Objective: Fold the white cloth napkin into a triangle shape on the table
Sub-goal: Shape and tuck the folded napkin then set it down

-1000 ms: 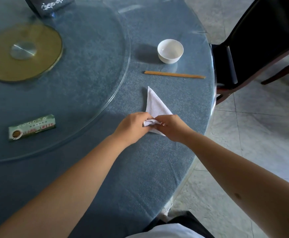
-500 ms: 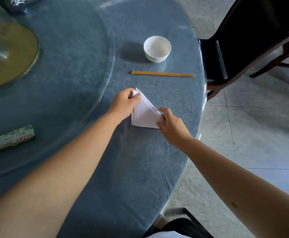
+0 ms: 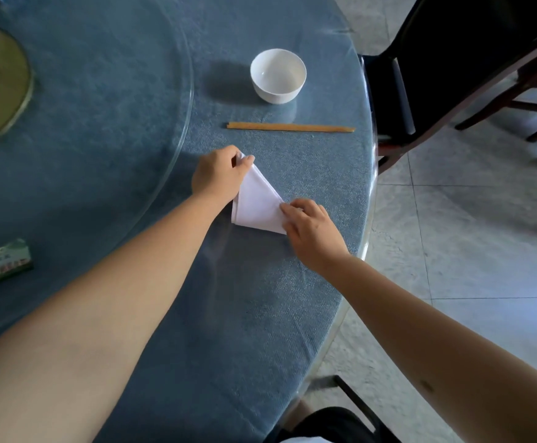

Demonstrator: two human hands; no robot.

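The white cloth napkin (image 3: 256, 203) lies flat on the blue table (image 3: 260, 314) as a small layered triangle, its apex pointing away from me. My left hand (image 3: 219, 174) pinches the far tip between thumb and fingers. My right hand (image 3: 308, 228) presses fingertips on the near right corner. The near left corner shows stacked folded edges.
A white bowl (image 3: 278, 75) stands beyond the napkin, with wooden chopsticks (image 3: 291, 127) lying between them. A glass turntable (image 3: 85, 107) covers the table's left, holding a green packet (image 3: 2, 262). A dark chair (image 3: 452, 75) stands at the table's right edge.
The near corner was carried up from the base to the far tip by my left hand, making a smaller triangle. My right hand slid to the near right corner.
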